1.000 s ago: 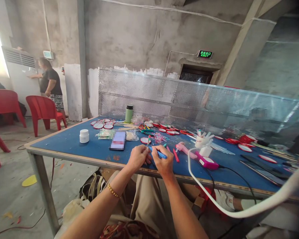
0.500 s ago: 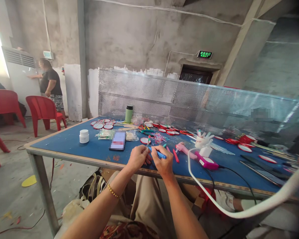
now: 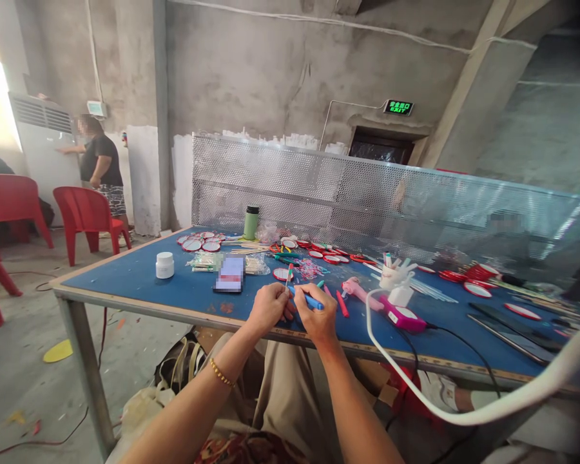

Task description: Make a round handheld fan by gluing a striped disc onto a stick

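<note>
My left hand is closed on a thin upright stick with red, green and white at its upper end. My right hand grips a blue pen, whose front end points left at the stick. Both hands meet at the table's near edge, their fingertips close together. What the left fingers cover is hidden. Just behind the stick lies a round white disc with a red rim. Right of my right hand are a red marker and a teal pen.
On the blue table stand a white jar, a phone, a green bottle and a white cup of pens. A pink tool lies by a purple box. A white flexible arm curves across the right.
The view has shifted very slightly. Both hands keep nearly the same pose, with the stick and the blue pen still held.
</note>
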Available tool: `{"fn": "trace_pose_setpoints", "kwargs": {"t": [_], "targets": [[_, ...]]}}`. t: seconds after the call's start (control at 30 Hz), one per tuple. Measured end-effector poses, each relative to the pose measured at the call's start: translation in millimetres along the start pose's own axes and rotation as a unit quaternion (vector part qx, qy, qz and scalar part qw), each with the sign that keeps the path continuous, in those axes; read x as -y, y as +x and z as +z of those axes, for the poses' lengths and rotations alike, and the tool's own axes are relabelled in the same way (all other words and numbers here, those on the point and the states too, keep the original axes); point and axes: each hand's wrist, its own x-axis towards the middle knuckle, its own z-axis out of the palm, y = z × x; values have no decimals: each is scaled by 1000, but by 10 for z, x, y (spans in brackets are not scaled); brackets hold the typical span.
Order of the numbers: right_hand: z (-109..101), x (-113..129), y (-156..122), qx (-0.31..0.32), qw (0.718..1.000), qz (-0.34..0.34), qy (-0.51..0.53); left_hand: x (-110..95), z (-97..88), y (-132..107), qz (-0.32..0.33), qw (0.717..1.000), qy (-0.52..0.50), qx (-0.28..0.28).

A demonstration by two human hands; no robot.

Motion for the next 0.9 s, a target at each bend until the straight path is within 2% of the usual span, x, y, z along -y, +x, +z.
{"fn": "trace_pose_setpoints", "kwargs": {"t": [0.9], "targets": [[12,-39,3,-9,1000,3,0,9,-1,-8,7,1000,7,-2]]}}
